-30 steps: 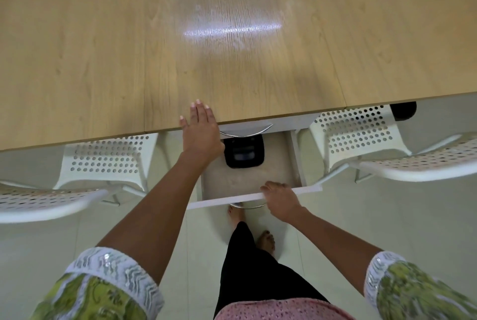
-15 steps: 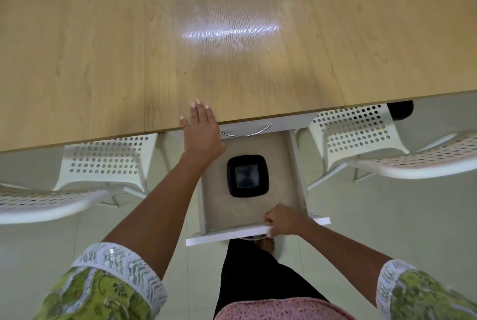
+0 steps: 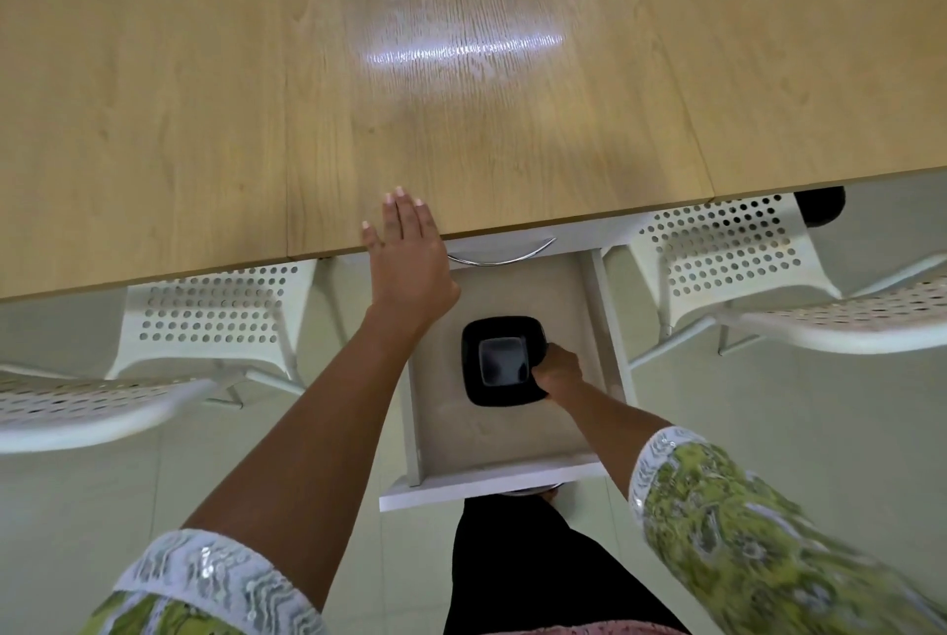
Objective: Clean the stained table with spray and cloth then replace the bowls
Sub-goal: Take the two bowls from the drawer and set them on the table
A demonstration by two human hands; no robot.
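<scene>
A black square bowl (image 3: 489,352) sits inside the pulled-out white drawer (image 3: 492,480) under the wooden table (image 3: 461,96). My right hand (image 3: 558,370) is down in the drawer and grips the bowl's right rim with curled fingers. My left hand (image 3: 407,255) lies flat with straight fingers on the table's near edge, just left of the drawer. No spray bottle or cloth is in view. A light reflection shines on the tabletop's middle.
Two white perforated chairs stand tucked under the table, one at the left (image 3: 205,321) and one at the right (image 3: 727,255). A second drawer's curved metal handle (image 3: 502,252) shows above the open drawer. A dark object (image 3: 820,204) sits under the table's right edge.
The drawer slid out further, uncovering the whole bowl. My right hand let go of the drawer front and reached in to grip the bowl's rim. My left hand stayed put.
</scene>
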